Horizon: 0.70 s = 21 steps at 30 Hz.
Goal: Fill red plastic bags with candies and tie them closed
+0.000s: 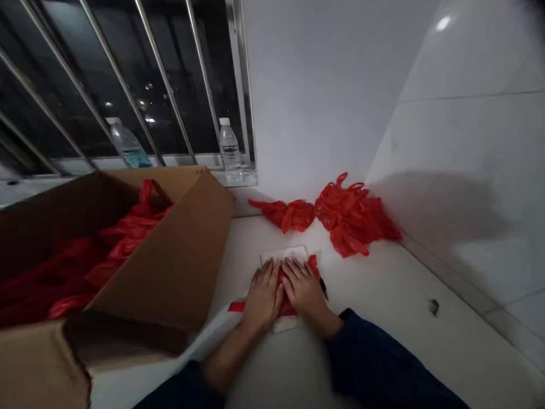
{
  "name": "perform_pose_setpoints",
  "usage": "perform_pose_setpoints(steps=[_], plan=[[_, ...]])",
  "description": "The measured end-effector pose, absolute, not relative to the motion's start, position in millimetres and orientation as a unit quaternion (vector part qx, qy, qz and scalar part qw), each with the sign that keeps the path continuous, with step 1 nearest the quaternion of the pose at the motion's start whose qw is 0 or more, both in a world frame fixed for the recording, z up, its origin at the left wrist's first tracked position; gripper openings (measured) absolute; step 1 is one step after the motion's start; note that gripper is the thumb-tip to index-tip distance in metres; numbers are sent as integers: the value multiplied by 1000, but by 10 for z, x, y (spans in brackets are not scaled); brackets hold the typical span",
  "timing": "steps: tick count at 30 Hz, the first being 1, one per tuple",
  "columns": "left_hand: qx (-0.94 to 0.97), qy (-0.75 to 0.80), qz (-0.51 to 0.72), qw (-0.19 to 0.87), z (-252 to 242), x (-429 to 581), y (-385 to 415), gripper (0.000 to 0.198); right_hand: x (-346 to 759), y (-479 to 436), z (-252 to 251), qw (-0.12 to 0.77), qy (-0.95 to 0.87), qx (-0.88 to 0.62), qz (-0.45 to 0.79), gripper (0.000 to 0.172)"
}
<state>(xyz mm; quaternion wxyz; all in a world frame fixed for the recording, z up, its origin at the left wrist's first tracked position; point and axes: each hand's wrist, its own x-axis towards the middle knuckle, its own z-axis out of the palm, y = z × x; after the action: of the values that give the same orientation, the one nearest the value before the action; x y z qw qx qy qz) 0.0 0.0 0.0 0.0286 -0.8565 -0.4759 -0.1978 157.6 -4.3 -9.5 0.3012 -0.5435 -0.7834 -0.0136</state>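
Observation:
Side by side, my left hand (pixel 263 295) and my right hand (pixel 304 288) lie flat on a red plastic bag (pixel 288 308), fingers stretched forward and holding nothing. Parts of the bag stick out to the left of my left hand and above my right hand. Under the bag is a flat white item (pixel 293 250), its far edge showing beyond my fingertips; most of it is covered, so I cannot tell its kind. A small black object (pixel 324 288), perhaps a pen, pokes out beside my right hand.
An open cardboard box (pixel 187 238) holding red plastic bags (pixel 128 233) stands at left. More red bags lie crumpled by the wall, a small bundle (pixel 293 215) and a larger heap (pixel 351 216). Two plastic bottles, one clear (pixel 230 149) and one with blue liquid (pixel 130 147), stand by the barred window.

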Motion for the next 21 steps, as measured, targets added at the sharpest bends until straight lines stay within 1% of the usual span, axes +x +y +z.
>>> perform_pose_setpoints(steps=[14, 18, 21], plan=[[-851, -473, -227, 27, -60, -9, 20, 53, 1552, -67, -57, 300, -784, -543, -22, 42], [-852, -473, -225, 24, 51, -66, -33, 54, 1623, -92, -19, 317, -783, -533, -45, 41], [-846, -475, -236, 54, 184, -131, -107, 57, 1730, -145, 40, 344, -774, -526, -73, 43]])
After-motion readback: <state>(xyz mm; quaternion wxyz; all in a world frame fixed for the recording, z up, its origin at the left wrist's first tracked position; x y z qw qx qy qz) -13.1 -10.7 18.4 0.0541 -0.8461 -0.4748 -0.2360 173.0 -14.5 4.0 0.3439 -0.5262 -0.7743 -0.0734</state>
